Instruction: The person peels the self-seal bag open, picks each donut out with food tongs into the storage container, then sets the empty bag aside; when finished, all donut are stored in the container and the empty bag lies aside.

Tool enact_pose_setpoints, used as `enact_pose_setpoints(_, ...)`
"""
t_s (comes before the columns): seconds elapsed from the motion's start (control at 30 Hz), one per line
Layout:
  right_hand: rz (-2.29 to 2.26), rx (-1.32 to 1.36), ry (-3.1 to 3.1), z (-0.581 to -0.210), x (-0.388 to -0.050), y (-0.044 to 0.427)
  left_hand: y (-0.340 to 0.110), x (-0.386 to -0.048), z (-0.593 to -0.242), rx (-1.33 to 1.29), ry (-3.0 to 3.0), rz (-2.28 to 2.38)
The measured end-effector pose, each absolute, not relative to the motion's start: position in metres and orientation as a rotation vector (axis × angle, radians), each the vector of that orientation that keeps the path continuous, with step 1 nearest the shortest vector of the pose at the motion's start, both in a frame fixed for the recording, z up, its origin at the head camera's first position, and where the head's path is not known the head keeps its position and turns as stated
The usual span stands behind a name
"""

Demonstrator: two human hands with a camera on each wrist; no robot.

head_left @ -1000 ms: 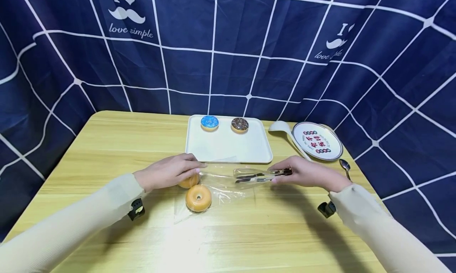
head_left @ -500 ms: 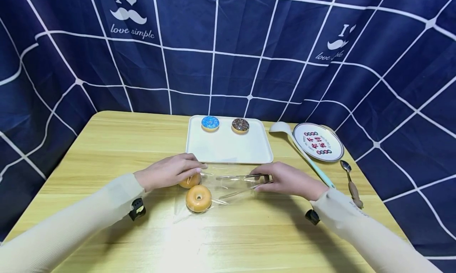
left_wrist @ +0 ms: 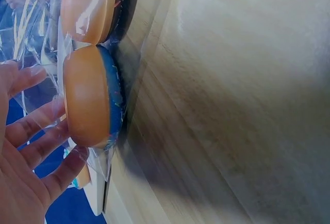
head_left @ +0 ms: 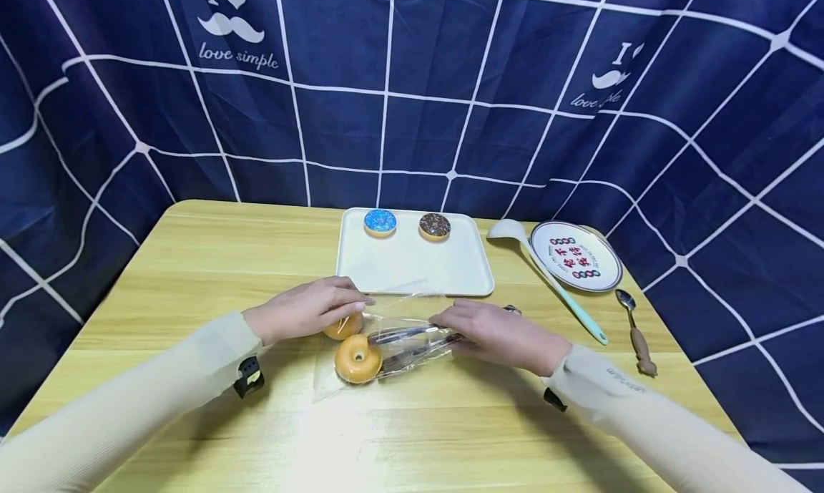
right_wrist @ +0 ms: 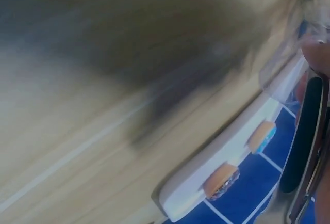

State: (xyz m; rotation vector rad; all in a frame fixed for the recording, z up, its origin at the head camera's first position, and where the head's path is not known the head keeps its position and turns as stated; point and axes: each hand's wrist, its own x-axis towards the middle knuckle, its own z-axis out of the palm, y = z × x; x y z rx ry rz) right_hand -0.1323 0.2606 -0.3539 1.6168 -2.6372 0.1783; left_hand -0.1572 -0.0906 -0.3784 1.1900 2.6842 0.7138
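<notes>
A clear plastic bag (head_left: pixel 412 313) lies on the table around two doughnuts. The nearer doughnut (head_left: pixel 355 363) shows a plain tan face with a hole; the farther doughnut (head_left: pixel 344 326) is partly under my left hand (head_left: pixel 309 308). In the left wrist view, the doughnut by my fingers (left_wrist: pixel 64 126) has blue icing on its table side. My left thumb and fingers hold the bag's film near that doughnut. My right hand (head_left: pixel 498 333) grips metal tongs (head_left: pixel 412 346), whose spread arms reach inside the bag. Their tips are at the nearer doughnut's right side.
Behind the bag stands a white tray (head_left: pixel 412 267) with a blue-iced doughnut (head_left: pixel 380 222) and a chocolate doughnut (head_left: pixel 434 226). To the right lie a ladle (head_left: pixel 563 293), a printed plate (head_left: pixel 582 260) and a spoon (head_left: pixel 634 332). A dark blue curtain hangs behind.
My right hand has moved left, taking the tongs from the bag's right end in to the nearer doughnut. The tong arms have spread. My left hand has stayed in place.
</notes>
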Motion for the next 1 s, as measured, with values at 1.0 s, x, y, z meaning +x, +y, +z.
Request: enact_pose_setpoints(1.0, -0.169, 1.573, -2.314, -0.3512, -0.125, 0.2595, -0.0952, -0.1576, -0.3802, 1.195, 2.691, 0.713)
